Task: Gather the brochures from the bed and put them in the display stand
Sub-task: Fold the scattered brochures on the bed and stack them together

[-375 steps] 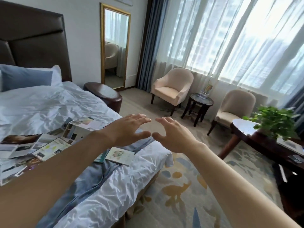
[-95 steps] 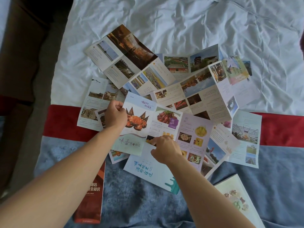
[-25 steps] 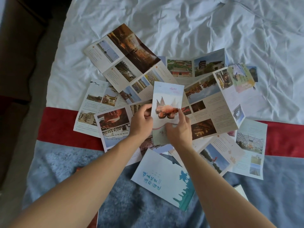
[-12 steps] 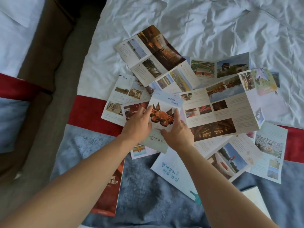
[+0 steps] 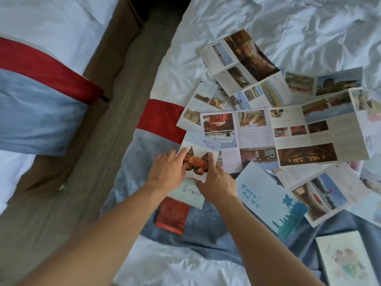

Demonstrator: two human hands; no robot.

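On the bed [image 5: 237,34], near its left edge, we press the folded crab brochure [image 5: 195,162] between left hand [image 5: 168,172] and right hand [image 5: 218,182], each grip closed on a side, probably squaring the folds; other brochures [image 5: 299,135] lie spread beside it.

A hotel bedroom: 2 beds [image 5: 226,48] with white linen and red-and-blue runners [image 5: 160,118].

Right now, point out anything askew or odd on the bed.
The brochures lie scattered and overlapping at odd angles, several unfolded. A red booklet sits half hidden under the crab brochure that both hands press on.
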